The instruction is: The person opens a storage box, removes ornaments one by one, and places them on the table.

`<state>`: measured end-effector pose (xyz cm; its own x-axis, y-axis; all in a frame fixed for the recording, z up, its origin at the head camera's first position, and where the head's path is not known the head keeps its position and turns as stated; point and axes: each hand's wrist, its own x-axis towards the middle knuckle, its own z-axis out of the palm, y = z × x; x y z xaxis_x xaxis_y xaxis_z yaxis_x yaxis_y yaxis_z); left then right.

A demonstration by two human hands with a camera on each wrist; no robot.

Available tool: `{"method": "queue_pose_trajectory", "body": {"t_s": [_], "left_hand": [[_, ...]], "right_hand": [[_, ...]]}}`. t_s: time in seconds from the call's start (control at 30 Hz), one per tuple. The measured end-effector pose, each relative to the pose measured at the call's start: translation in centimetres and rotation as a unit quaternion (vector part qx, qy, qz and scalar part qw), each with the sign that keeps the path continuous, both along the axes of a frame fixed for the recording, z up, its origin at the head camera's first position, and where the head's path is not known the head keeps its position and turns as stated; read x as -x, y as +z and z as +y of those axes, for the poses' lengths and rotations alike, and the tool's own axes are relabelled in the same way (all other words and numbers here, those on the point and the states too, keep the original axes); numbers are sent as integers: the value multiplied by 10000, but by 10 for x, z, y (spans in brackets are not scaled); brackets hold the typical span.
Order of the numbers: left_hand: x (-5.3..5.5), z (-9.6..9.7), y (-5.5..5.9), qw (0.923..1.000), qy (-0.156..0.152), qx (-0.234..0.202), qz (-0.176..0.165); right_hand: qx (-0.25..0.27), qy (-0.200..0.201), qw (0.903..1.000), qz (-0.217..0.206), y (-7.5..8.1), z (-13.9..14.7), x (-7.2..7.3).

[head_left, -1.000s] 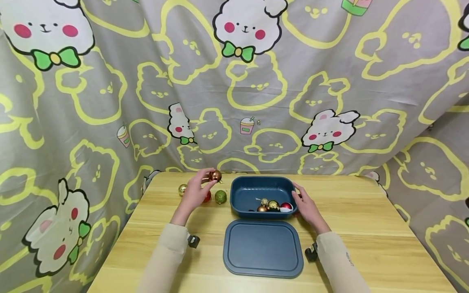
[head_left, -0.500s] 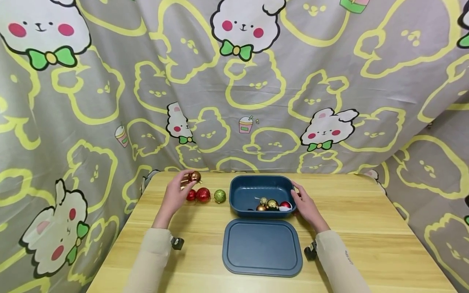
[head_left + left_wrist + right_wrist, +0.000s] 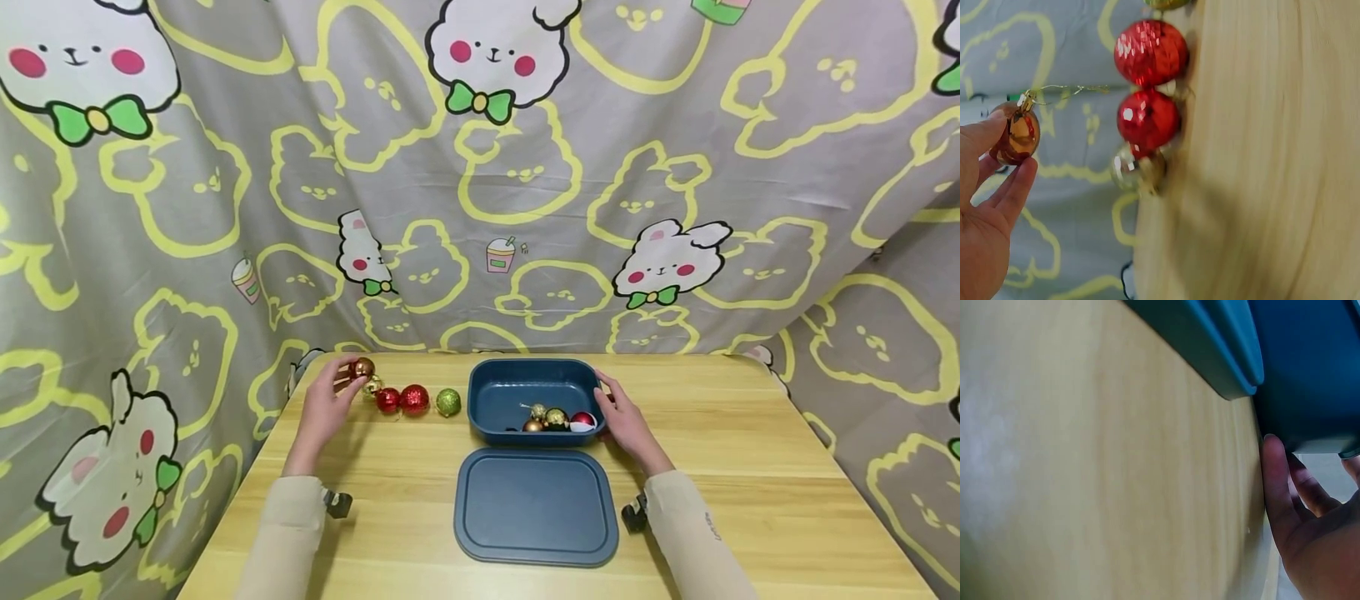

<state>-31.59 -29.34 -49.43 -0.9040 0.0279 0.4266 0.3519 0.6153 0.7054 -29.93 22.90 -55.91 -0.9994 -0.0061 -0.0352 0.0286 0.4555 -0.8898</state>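
Note:
My left hand (image 3: 324,404) pinches a shiny copper-brown bauble (image 3: 1022,137) between thumb and fingertips, its thin gold loop of string hanging free. It is at the left end of a row of baubles at the back left: a gold one (image 3: 373,386), a smooth red one (image 3: 387,401), a larger glittery red one (image 3: 415,400) and a green glitter one (image 3: 448,403). On the right, my right hand (image 3: 626,421) rests its fingers on the end wall of a dark blue box (image 3: 477,417), with nothing held. Several baubles (image 3: 556,418) lie inside the box.
In front of the box, a blue-grey lid (image 3: 536,507) lies flat on the wooden table (image 3: 750,500). A patterned curtain (image 3: 547,192) hangs right behind the table's back edge, with more curtain at both sides.
My left hand has carried the copper-brown bauble leftward, from near the box to the row's left end, uncovering the red and gold baubles. My right hand has stayed at the box.

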Motion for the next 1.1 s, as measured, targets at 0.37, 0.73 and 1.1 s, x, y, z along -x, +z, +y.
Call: {"method": "queue_pose_trajectory", "body": {"t_s": [0.37, 0.73, 1.1], "left_hand": [[-2, -39, -21, 9983, 491, -191, -251], [-5, -55, -30, 9960, 693, -94, -549], [-2, -58, -40, 9952, 698, -8, -685]], "right_hand": [[40, -7, 10000, -75, -3, -2, -1], [-45, -27, 10000, 8, -3, -2, 0], [-1, 3, 10000, -2, -2, 0, 0]]}}
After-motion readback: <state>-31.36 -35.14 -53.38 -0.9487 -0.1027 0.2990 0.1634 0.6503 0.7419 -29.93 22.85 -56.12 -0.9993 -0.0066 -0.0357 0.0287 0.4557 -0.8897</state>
